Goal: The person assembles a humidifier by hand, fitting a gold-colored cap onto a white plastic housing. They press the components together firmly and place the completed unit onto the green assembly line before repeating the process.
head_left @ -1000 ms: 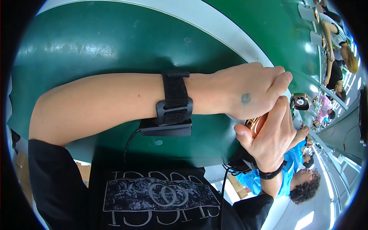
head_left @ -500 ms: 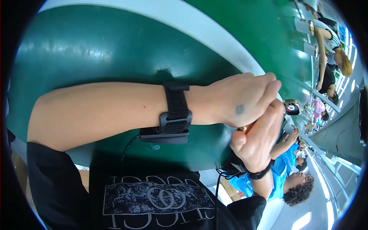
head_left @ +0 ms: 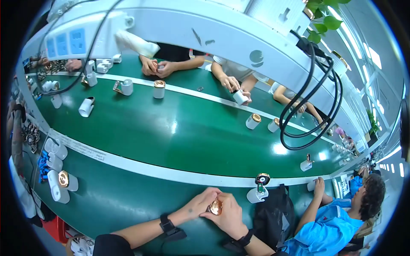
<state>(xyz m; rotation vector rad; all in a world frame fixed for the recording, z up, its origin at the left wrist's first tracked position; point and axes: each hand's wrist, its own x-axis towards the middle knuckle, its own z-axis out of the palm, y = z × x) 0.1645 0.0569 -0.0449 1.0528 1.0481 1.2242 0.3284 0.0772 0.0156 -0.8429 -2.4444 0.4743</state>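
Over the near green worktop, my left hand and my right hand meet with fingers closed around a shiny copper-coloured round part. The thumb and fingers of my right hand curl about its rim; my left fingers press at its far left side and partly hide it. Black straps circle both wrists. Just beyond my right hand stands a white plastic housing with a green board and a dark round piece sticking up from it.
A green conveyor belt carries several white housings, some copper-topped. White housings stand at left. A black bag lies right, beside a person in blue. Black cables hang from the overhead rail. Others' hands work opposite.
The view has swung up and out, from my forearms close by to the whole worktop and belt. My hands stay together; the copper-coloured part now shows between them.
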